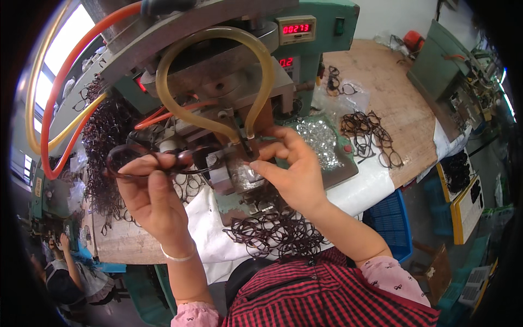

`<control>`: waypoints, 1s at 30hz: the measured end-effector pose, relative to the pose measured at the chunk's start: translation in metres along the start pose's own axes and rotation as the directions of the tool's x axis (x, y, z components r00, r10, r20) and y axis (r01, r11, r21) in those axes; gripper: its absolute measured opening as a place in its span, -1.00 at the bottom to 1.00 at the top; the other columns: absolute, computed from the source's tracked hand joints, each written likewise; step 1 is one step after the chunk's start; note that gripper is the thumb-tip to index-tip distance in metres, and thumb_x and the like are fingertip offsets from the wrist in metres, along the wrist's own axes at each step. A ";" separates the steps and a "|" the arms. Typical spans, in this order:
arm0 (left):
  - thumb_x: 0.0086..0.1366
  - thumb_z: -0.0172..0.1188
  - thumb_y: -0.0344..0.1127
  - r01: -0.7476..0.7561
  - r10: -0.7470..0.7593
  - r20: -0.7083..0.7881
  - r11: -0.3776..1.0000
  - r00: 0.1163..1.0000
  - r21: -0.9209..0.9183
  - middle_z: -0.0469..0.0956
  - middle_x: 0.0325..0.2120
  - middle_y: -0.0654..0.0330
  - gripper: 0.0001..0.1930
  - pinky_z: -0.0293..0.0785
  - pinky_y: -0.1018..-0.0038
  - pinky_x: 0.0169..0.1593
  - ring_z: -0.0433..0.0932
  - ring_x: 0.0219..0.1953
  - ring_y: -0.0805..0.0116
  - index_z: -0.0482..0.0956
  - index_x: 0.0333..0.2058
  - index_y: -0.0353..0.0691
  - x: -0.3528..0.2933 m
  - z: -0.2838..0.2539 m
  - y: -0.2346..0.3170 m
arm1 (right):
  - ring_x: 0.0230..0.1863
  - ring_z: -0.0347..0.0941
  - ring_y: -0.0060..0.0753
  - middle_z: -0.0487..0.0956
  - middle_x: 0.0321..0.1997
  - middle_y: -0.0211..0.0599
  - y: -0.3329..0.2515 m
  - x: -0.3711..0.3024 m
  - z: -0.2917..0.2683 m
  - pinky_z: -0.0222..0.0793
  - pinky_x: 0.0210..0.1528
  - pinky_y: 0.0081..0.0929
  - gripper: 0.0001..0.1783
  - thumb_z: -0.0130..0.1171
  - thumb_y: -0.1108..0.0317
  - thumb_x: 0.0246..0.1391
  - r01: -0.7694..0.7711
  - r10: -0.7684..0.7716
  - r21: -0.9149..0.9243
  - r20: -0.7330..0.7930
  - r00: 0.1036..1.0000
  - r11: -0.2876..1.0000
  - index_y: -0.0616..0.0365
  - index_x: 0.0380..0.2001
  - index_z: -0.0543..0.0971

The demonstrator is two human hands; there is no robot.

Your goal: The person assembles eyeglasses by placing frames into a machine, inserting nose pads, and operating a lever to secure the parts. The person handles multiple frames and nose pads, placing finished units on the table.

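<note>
My left hand [155, 191] pinches a dark brown eyeglass frame [128, 150] by its rim, left of the machine's work point. The frame's far end reaches toward the metal fixture [245, 177] under the press head. My right hand [297, 171] is at the right side of that fixture, thumb and fingertips closed in at the tool where two hose ends come down. Whatever those fingertips hold is too small or too hidden to tell. Many small shiny metal pieces [321, 141] lie on the machine's base, right of my right hand.
A tangled heap of brown eyeglass frames [275, 231] lies right before me. More frames hang in a dense bunch [106, 147] at left, and others [365, 131] lie on the wooden table [403, 103]. A yellowish hose [163, 71] loops before the press. A blue basket [389, 223] stands lower right.
</note>
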State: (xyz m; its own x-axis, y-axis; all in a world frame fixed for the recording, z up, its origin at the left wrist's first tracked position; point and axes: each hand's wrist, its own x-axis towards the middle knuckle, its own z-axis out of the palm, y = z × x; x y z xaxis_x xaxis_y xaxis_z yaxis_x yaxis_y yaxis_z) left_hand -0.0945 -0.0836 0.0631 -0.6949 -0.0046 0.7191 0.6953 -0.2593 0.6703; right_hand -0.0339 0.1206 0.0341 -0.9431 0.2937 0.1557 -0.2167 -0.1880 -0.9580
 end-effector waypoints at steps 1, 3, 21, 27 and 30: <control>0.40 0.07 -0.48 0.034 -0.038 -0.078 0.998 0.996 -0.050 0.50 -0.23 0.03 -0.83 0.62 0.17 -0.04 0.53 -0.13 0.21 0.35 -0.07 -0.30 0.000 -0.002 -0.004 | -0.04 0.51 -0.57 0.62 -0.21 -0.33 0.000 -0.002 0.003 0.36 0.10 -0.57 -0.43 0.25 0.60 0.09 -0.033 0.034 0.084 -0.009 0.999 0.996 0.32 0.18 0.33; 0.39 0.08 -0.48 -0.010 0.008 -0.016 0.991 1.000 -0.130 0.49 -0.25 0.03 -0.83 0.61 0.18 -0.04 0.53 -0.13 0.20 0.35 -0.08 -0.31 -0.008 0.007 0.006 | 0.02 0.52 -0.46 0.62 -0.09 -0.25 -0.006 -0.013 0.002 0.36 0.16 -0.48 -0.39 0.23 0.56 0.11 -0.015 0.015 0.062 0.014 1.000 0.998 0.31 0.23 0.31; 0.00 0.33 -0.47 -0.776 0.436 0.745 0.608 0.505 0.170 0.65 -0.20 0.17 -0.80 0.72 0.38 -0.13 0.60 -0.34 0.37 0.51 -0.38 -0.18 -0.042 0.044 -0.012 | -0.15 0.55 -0.19 0.63 -0.22 -0.15 0.086 0.009 -0.143 0.43 -0.01 -0.35 -0.77 0.24 0.51 -0.01 0.223 -0.501 -0.865 -0.038 0.864 0.450 0.28 -0.22 0.59; 0.09 0.27 -0.41 -0.608 0.278 0.723 0.756 0.632 0.241 0.64 -0.09 0.10 -0.84 0.60 0.24 0.13 0.62 -0.26 0.31 0.62 -0.30 -0.20 -0.060 0.034 -0.007 | -0.26 0.55 -0.22 0.63 -0.33 -0.19 0.056 -0.013 -0.109 0.43 -0.14 -0.36 -0.88 0.24 0.52 0.01 0.143 -0.451 -0.859 -0.110 0.886 0.491 0.24 -0.32 0.59; 0.12 0.26 -0.39 -0.539 0.181 0.630 0.718 0.755 0.440 0.63 -0.04 0.08 -0.79 0.47 0.14 0.23 0.65 -0.15 0.24 0.67 -0.23 -0.15 -0.088 0.019 0.008 | -0.25 0.55 -0.22 0.62 -0.34 -0.23 0.063 -0.021 -0.113 0.42 -0.09 -0.35 -0.87 0.26 0.56 0.00 0.130 -0.496 -0.853 -0.164 0.853 0.506 0.24 -0.32 0.61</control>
State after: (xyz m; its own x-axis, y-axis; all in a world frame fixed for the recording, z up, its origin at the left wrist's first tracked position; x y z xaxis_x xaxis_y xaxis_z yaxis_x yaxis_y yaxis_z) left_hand -0.0246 -0.0674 0.0084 -0.2832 0.5578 0.7802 0.9548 0.2408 0.1744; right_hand 0.0004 0.2085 -0.0565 -0.6557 0.4972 0.5682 -0.0173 0.7425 -0.6696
